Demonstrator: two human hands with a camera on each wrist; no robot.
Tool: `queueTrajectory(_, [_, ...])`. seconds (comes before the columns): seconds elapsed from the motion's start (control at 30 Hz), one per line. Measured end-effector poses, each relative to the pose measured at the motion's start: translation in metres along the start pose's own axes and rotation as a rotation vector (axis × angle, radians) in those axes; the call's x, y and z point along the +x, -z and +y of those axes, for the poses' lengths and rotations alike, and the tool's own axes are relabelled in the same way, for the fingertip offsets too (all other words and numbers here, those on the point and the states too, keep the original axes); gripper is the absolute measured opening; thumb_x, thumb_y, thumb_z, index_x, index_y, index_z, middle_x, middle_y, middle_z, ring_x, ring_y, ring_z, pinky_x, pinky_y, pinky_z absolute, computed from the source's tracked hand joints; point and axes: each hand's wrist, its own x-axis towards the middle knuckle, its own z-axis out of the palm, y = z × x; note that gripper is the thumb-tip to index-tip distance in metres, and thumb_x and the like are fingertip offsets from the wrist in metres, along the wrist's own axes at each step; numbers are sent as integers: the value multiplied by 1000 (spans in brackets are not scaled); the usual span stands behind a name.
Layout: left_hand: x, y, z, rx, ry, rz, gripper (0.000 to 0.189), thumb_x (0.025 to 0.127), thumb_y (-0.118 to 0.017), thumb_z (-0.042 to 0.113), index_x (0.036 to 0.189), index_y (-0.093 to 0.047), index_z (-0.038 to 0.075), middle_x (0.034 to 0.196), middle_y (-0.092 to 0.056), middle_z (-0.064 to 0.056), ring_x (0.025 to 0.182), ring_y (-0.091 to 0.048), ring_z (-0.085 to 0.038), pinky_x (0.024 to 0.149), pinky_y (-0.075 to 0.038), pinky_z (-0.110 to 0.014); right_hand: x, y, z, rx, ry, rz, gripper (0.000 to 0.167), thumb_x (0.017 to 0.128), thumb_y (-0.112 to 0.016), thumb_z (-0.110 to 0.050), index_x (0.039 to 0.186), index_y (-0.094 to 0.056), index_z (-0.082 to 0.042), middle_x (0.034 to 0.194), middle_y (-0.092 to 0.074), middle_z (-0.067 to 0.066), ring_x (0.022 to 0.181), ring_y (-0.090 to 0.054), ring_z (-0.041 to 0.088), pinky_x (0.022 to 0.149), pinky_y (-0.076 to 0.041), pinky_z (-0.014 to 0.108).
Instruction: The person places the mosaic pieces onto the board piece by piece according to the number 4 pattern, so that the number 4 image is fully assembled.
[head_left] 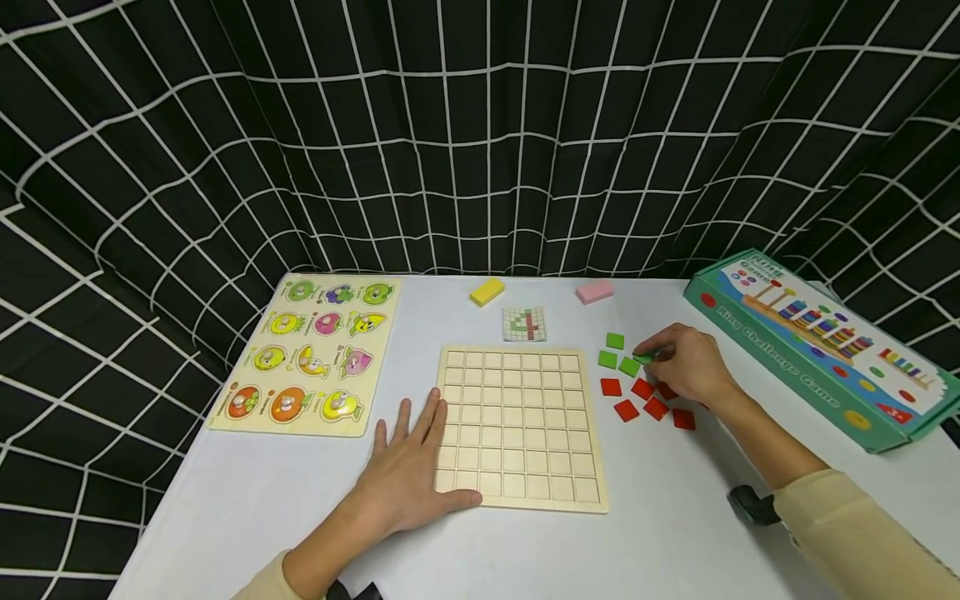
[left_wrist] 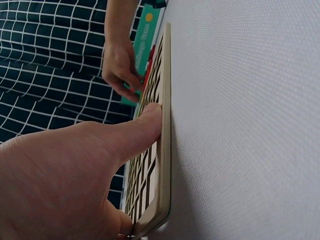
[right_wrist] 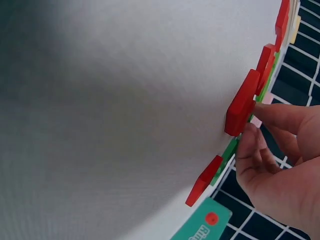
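Observation:
A wooden grid board (head_left: 523, 427) lies flat on the table with its squares bare. My left hand (head_left: 405, 482) rests at its lower left corner, fingers spread along the left side, and the thumb (left_wrist: 142, 125) presses the near rim. To the right of the board, my right hand (head_left: 688, 365) pinches a green square tile (head_left: 643, 358) between thumb and fingers. Beside it are several more green tiles (head_left: 615, 341), with a group of red tiles (head_left: 626, 410) nearer the body. The right hand partly hides some red tiles.
Behind the board lies a small pattern card (head_left: 524, 324), with a yellow block (head_left: 487, 292) and a pink block (head_left: 595, 292) farther back. A fruit puzzle board (head_left: 378, 354) is at the left. A green game box (head_left: 795, 358) stands at the right, near the right forearm.

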Motion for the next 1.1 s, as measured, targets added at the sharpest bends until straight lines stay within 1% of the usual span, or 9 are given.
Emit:
queueTrajectory(0.17, [-1, 0, 0, 2, -2, 2, 125, 79, -73, 76, 166, -21, 3, 176, -8, -10, 158, -11, -50, 119, -16, -77, -1, 0, -2, 15, -20, -15, 26, 90, -72, -2, 114, -77, 1, 114, -64, 24, 95, -58, 35, 62, -56, 29])
queueTrajectory(0.4, [-2, 0, -1, 8, 3, -4, 125, 79, -73, 77, 166, -21, 3, 176, -9, -11, 158, -12, -51, 118, -16, -77, 1, 0, -2, 21, -47, -46, 27, 90, -73, -4, 116, -77, -1, 103, -71, 21, 94, -59, 34, 62, -55, 29])
queueTrajectory(0.6, [-3, -1, -1, 8, 9, -11, 126, 79, -73, 77, 166, -20, 4, 176, -8, -10, 158, -12, -50, 119, -16, -77, 3, 1, -4, 14, -41, -59, 33, 89, -73, -5, 122, -74, 0, 108, -72, 23, 95, -61, 35, 66, -57, 30])
queueTrajectory(0.8, [-2, 0, -1, 10, 4, -6, 125, 79, -72, 77, 166, -20, 4, 176, -8, -9, 158, -12, -50, 119, -16, -77, 3, 4, -5, 38, -69, -64, 42, 89, -74, -8, 130, -69, 1, 114, -69, 26, 98, -62, 37, 66, -60, 32])
queueTrajectory(0.97, [-1, 1, 0, 16, 1, -6, 125, 79, -72, 77, 166, -20, 4, 176, -8, -9, 158, -13, -50, 119, -17, -77, 2, 5, -8, 66, -85, -60, 41, 89, -74, -9, 130, -70, -1, 115, -70, 25, 98, -63, 36, 65, -59, 31])
queueTrajectory(1.1, [0, 1, 0, 17, 2, -11, 125, 80, -72, 78, 166, -20, 4, 176, -8, -9, 158, -12, -50, 119, -17, -77, 2, 5, -16, 98, -84, -65, 39, 90, -72, -9, 128, -72, -2, 114, -70, 25, 97, -62, 34, 63, -57, 30])
